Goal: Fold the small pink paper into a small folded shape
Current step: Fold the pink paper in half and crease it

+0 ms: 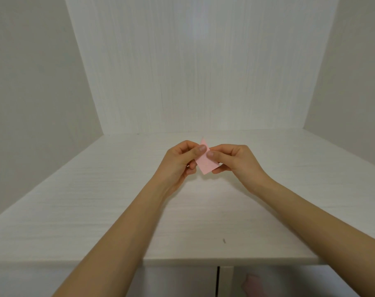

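The small pink paper [205, 163] is held in the air above the white table, folded into a narrow slanted strip with a pointed tip at the top. My left hand [180, 163] pinches its upper left edge between thumb and curled fingers. My right hand [236, 160] pinches the right side, thumb on top and fingers underneath. Parts of the paper are hidden behind both thumbs.
The white wood-grain table [118, 211] stands in a corner with white walls behind and on both sides. A small dark speck [224, 240] lies near the front edge. Below the edge, something pink [252, 285] shows, blurred.
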